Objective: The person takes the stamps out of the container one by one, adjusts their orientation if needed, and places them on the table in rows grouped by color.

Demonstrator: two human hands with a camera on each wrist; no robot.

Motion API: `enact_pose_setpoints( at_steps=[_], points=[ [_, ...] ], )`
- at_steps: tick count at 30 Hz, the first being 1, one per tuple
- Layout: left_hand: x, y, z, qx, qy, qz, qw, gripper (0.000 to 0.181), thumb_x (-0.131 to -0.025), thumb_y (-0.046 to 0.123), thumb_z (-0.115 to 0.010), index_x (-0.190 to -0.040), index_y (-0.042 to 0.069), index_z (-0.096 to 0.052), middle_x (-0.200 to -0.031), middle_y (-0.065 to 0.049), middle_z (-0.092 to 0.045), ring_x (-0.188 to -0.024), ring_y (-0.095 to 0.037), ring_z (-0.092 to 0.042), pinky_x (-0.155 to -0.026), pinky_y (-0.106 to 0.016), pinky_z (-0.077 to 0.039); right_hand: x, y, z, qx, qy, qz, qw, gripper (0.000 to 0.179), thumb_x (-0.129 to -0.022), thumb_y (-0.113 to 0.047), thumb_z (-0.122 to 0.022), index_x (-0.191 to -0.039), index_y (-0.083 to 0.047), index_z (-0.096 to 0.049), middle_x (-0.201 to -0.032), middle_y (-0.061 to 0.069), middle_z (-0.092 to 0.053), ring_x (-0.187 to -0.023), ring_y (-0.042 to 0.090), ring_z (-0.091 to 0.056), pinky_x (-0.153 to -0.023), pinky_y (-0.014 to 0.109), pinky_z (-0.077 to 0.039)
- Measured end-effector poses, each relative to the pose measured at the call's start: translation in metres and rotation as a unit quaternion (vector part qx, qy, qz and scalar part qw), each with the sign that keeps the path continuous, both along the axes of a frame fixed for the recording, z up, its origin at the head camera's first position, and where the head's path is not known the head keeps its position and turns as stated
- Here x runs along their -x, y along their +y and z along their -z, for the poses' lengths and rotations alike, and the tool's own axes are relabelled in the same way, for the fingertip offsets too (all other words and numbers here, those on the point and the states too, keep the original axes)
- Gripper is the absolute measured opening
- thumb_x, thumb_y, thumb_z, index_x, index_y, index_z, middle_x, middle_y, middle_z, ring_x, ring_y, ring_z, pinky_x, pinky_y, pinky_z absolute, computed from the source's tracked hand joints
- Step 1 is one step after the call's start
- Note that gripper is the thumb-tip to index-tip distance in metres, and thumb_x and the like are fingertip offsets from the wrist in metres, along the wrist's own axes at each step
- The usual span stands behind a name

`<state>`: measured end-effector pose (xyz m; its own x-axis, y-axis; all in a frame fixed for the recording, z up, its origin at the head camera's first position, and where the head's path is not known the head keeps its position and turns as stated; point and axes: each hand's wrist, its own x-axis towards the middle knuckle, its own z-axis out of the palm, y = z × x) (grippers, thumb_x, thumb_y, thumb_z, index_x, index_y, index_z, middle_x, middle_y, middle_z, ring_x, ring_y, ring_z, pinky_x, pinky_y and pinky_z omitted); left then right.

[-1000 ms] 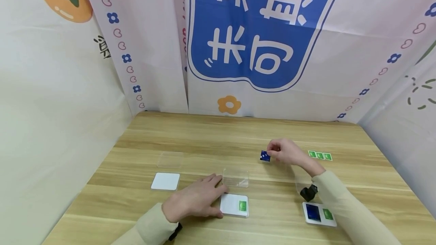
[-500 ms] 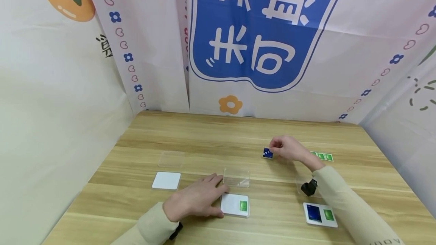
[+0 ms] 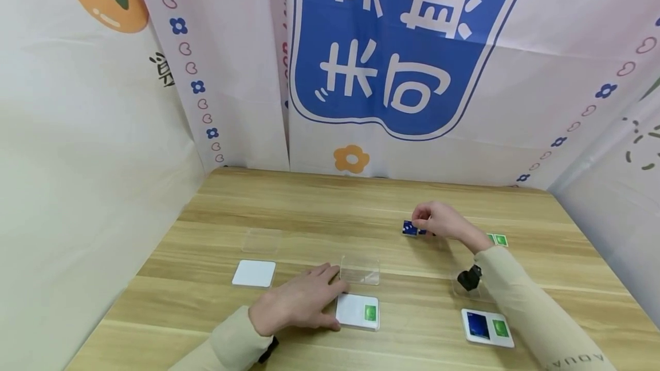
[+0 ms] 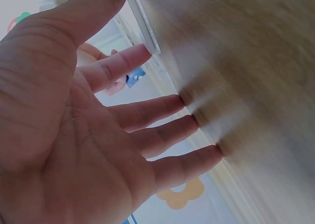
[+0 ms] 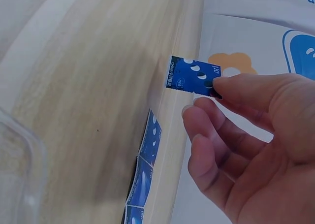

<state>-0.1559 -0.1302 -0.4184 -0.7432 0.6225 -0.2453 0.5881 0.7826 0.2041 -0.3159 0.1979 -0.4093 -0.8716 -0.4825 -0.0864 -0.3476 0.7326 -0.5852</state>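
My right hand [image 3: 443, 221] pinches a small blue postage stamp [image 5: 194, 77] by one edge, between thumb and fingers, above the table. Beneath it lies a strip of blue stamps [image 5: 142, 179], mostly hidden by the hand in the head view. My left hand [image 3: 301, 299] rests with fairly straight, spread fingers, several fingertips on the wood. Its thumb and index finger touch the left edge of a white card in a clear case [image 3: 350, 306], which bears a green stamp [image 3: 370, 312] on its right side.
A second white card [image 3: 487, 336], with a dark blue and a green stamp, lies near the right forearm. At left sits a blank white card [image 3: 254, 273]. Clear covers [image 3: 359, 269] lie behind the cards. Green stamps [image 3: 500, 240] are partly behind my right wrist.
My right hand has shifted right and slightly away with the stamp, covering more of the green stamps. Part of the blue strip now shows beside it. My left hand has stayed put.
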Motion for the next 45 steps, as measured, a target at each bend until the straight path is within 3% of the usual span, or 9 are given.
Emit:
enact_pose_setpoints(
  at_steps=[27,45],
  points=[
    [0.003,0.000,0.000,0.000,-0.002,0.000,1.0000,0.061,-0.085,0.055,-0.070,-0.136,0.028,-0.051,-0.155,-0.015,-0.036,-0.144,-0.037,-0.035,-0.110,-0.055,-0.040,0.022,0.003,0.006,-0.027,-0.013,0.010,0.9995,0.007,-0.094,-0.012,-0.063,-0.093,-0.006,-0.067,-0.081,0.011,-0.068,-0.061,0.020,-0.063,-0.055,0.029,-0.050],
    [-0.001,0.000,0.001,0.001,0.007,0.003,1.0000,0.062,-0.085,0.057,-0.069,-0.137,0.028,-0.050,-0.155,-0.015,-0.037,-0.143,-0.036,-0.037,-0.109,-0.054,-0.041,0.034,0.004,0.013,-0.051,-0.017,0.012,0.9985,0.008,-0.094,-0.011,-0.062,-0.095,-0.005,-0.068,-0.089,0.011,-0.066,-0.061,0.017,-0.061,-0.054,0.029,-0.053]
  ],
)
